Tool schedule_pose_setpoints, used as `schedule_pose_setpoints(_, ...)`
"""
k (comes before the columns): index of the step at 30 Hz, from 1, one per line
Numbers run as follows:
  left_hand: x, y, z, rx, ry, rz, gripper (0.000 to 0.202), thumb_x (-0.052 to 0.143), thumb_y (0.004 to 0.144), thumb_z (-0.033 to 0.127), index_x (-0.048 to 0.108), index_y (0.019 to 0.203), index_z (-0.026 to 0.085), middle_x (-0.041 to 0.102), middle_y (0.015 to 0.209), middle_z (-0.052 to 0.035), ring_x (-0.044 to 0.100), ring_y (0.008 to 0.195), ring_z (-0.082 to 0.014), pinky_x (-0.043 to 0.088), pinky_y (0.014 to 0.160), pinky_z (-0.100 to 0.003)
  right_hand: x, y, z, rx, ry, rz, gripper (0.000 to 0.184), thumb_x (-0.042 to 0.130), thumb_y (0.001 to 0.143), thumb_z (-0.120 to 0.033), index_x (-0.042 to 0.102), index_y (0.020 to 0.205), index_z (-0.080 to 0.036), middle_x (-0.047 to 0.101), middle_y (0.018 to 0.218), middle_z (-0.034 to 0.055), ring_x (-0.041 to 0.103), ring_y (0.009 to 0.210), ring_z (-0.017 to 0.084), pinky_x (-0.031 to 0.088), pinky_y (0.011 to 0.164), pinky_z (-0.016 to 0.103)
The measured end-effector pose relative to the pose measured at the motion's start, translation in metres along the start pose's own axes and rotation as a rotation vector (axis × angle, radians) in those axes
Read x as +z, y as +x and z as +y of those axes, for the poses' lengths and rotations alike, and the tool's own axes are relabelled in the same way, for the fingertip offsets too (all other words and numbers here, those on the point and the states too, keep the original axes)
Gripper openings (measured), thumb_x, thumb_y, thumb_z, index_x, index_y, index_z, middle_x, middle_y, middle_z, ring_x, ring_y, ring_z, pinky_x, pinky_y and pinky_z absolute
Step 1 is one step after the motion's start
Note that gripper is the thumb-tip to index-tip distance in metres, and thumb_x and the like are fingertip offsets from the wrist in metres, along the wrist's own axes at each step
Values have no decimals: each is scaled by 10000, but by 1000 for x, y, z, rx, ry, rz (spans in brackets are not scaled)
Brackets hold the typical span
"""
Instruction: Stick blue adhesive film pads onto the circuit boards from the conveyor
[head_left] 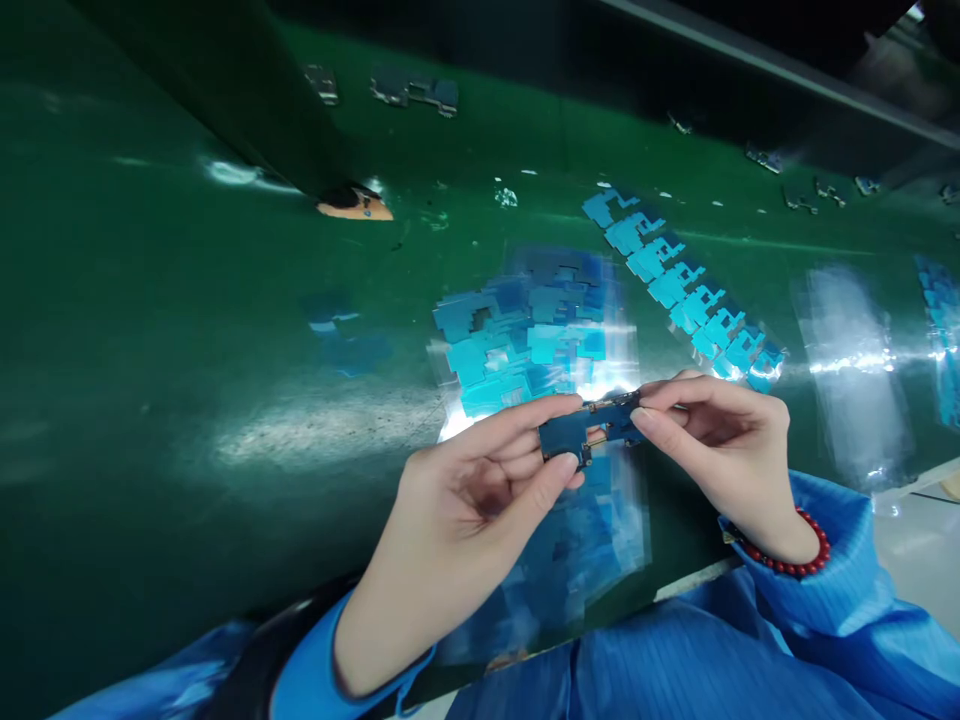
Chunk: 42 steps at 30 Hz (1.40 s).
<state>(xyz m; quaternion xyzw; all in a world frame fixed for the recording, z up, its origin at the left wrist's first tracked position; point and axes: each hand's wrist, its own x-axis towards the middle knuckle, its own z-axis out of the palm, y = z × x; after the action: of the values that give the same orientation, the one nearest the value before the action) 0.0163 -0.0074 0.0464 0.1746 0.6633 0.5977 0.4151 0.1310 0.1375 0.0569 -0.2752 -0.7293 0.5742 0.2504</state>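
Note:
A dark blue circuit board with a notch in its middle is held level between both hands, above the table's near part. My left hand pinches its left end between thumb and fingers. At the other end, my right hand grips the narrower part with thumb and forefinger. Under and beyond the board lie clear sheets carrying blue cut-out film pieces. A slanting row of bright blue film pieces lies behind my right hand.
The green tabletop carries more circuit boards along its far side. A dark post rises at the far left. Clear plastic sheets and more blue film lie to the right. A dark ledge runs across the back.

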Motion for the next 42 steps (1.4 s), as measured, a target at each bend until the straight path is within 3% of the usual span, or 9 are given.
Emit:
schedule_pose_setpoints(5, 1, -1, -3, 13, 29, 58, 345, 683, 752, 187, 730, 1084, 268, 737, 680, 51, 714, 576, -123, 623, 668, -226, 1, -1, 2, 5, 4, -8, 160, 737, 726, -65, 731, 771, -218, 697, 726, -34, 664, 682, 78, 584, 659, 164)
schedule_pose_setpoints(8, 1, 1, -3, 34, 18, 37, 322, 702, 736, 194, 740, 1052, 246, 724, 619, 50, 720, 570, -143, 626, 647, -234, 1, -3, 4, -5, -14, -14, 138, 736, 741, -89, 723, 791, -217, 698, 750, -26, 660, 710, 93, 580, 682, 203)
schedule_pose_setpoints(16, 2, -1, 5, -82, -14, 71, 314, 738, 717, 211, 739, 1031, 230, 740, 624, 30, 727, 608, -151, 585, 617, -193, 1, -3, 8, -195, -204, 9, 127, 721, 770, -115, 674, 820, -223, 678, 767, -5, 614, 778, 151, 512, 738, 335)
schedule_pose_setpoints(23, 2, -1, 5, -91, -11, 76, 308, 743, 718, 216, 737, 1024, 252, 733, 602, 46, 717, 584, -143, 584, 640, -202, 2, -3, 7, -215, -232, 19, 131, 716, 778, -129, 667, 844, -231, 673, 768, -3, 614, 775, 162, 508, 739, 349)
schedule_pose_setpoints(27, 0, 0, 5, -106, -22, 11, 319, 758, 717, 223, 723, 1032, 257, 758, 644, 33, 729, 627, -136, 565, 619, -161, 2, -3, 8, -246, -248, 25, 151, 714, 777, -113, 664, 862, -228, 678, 793, -3, 616, 777, 151, 510, 730, 334)
schedule_pose_setpoints(31, 1, -1, 6, -107, -40, 64, 308, 748, 721, 228, 728, 1027, 258, 754, 653, 38, 726, 621, -137, 569, 629, -173, -4, 1, 14, -284, -283, 116, 156, 692, 783, -90, 668, 861, -223, 670, 805, -2, 616, 780, 146, 512, 738, 332)
schedule_pose_setpoints(35, 3, -1, 3, -81, -52, 81, 314, 752, 711, 247, 740, 1025, 252, 723, 607, 43, 717, 588, -165, 607, 670, -249, -9, 4, 17, -225, -268, 201, 121, 647, 825, -122, 678, 880, -225, 669, 821, 10, 625, 804, 153, 529, 747, 335)
schedule_pose_setpoints(39, 2, 2, -5, -53, -64, 36, 323, 749, 720, 265, 741, 1041, 235, 734, 635, 24, 717, 581, -182, 622, 661, -286, -4, 3, 17, -238, -212, 21, 164, 660, 829, -186, 672, 987, -226, 685, 977, 39, 639, 915, 169, 544, 821, 354)
schedule_pose_setpoints(42, 1, 3, -9, -63, -83, -38, 355, 743, 736, 263, 717, 1085, 201, 745, 656, -1, 726, 619, -181, 603, 638, -250, 0, 2, 21, -182, -188, -106, 219, 698, 803, -224, 671, 1020, -209, 705, 952, 39, 658, 830, 146, 561, 759, 305)
